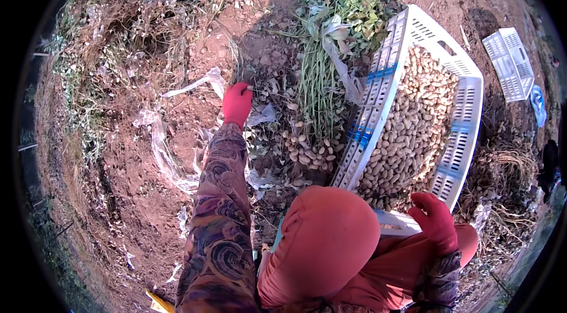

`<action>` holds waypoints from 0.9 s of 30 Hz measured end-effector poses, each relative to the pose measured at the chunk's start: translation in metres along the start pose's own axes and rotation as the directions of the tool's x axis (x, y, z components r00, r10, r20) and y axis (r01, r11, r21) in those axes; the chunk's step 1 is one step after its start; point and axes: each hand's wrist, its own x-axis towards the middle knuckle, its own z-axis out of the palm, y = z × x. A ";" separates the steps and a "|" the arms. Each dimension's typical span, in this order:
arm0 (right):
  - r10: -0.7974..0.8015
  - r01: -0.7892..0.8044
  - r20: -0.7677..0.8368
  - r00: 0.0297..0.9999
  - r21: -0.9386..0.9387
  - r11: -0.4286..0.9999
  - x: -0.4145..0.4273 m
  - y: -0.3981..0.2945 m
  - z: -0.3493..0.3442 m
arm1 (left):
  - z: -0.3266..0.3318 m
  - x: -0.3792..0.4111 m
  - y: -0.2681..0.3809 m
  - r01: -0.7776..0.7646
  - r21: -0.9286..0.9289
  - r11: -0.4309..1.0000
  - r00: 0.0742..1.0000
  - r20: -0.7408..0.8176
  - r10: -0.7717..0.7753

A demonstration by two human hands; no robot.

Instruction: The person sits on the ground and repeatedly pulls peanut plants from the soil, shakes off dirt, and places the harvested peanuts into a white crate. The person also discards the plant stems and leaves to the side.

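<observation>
My left hand (237, 102), in a red glove, is bent over the soil with its fingers closed. A small pale thing (250, 88), a peanut or a stem end, pokes out at its fingertips. My right hand (433, 220), also red-gloved, is by the near right corner of a white plastic crate (466, 105). Its fingers are curled with a gap to the thumb, and nothing shows between them. Unshelled peanuts (405, 131) fill much of the crate. Left of it lies a bundle of pulled peanut plants (316, 91), leaves away from me, with pods (310, 151) on their roots.
Torn clear plastic film (166, 158) trails over the reddish soil. Uprooted vines (128, 25) are heaped at the far left. Another white crate (509, 65) stands at the right beside a blue bag (538, 105). My knee (330, 233) rises against the near crate.
</observation>
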 end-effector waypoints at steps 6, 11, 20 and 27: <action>-0.012 0.014 -0.055 0.998 0.026 1.000 -0.005 0.006 0.001 | -0.056 -0.044 0.095 0.426 -0.653 0.627 0.891 0.422 -0.165; -0.112 0.143 -0.126 0.986 0.275 0.951 0.020 -0.023 0.002 | -0.088 -0.074 0.147 0.184 -0.701 0.689 0.926 0.358 0.117; -0.428 0.362 -0.048 0.902 0.623 0.693 0.104 -0.190 0.058 | -0.117 -0.092 0.197 -0.502 -0.106 0.859 0.851 0.118 0.512; -0.354 0.273 -0.009 0.935 0.656 0.704 0.096 -0.187 0.061 | -0.156 -0.095 0.194 -0.582 -0.362 0.728 0.710 0.210 0.672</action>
